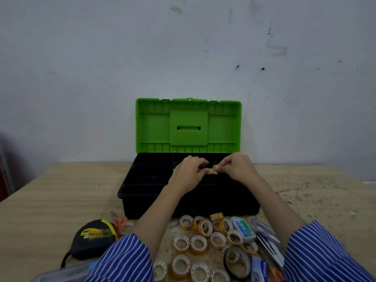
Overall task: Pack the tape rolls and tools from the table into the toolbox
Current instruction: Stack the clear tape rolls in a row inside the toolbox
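Tape roll [211, 171] sits pinched between both my hands, left [188, 173] and right [237, 168], over the open toolbox [142, 192] on the bench [50, 200]. If I let go crooked, it may jam against a divider or roll into the wrong compartment.

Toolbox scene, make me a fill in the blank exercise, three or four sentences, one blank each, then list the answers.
1. The toolbox has a black base, and its raised lid is ____ in colour.
2. Both hands, left hand and right hand, hold a small tape roll above the open ____.
3. The black and yellow tape measure lies on the table beside the person's ____ sleeve.
4. The scissors have ____ handles.

Missing words: green; toolbox; left; orange
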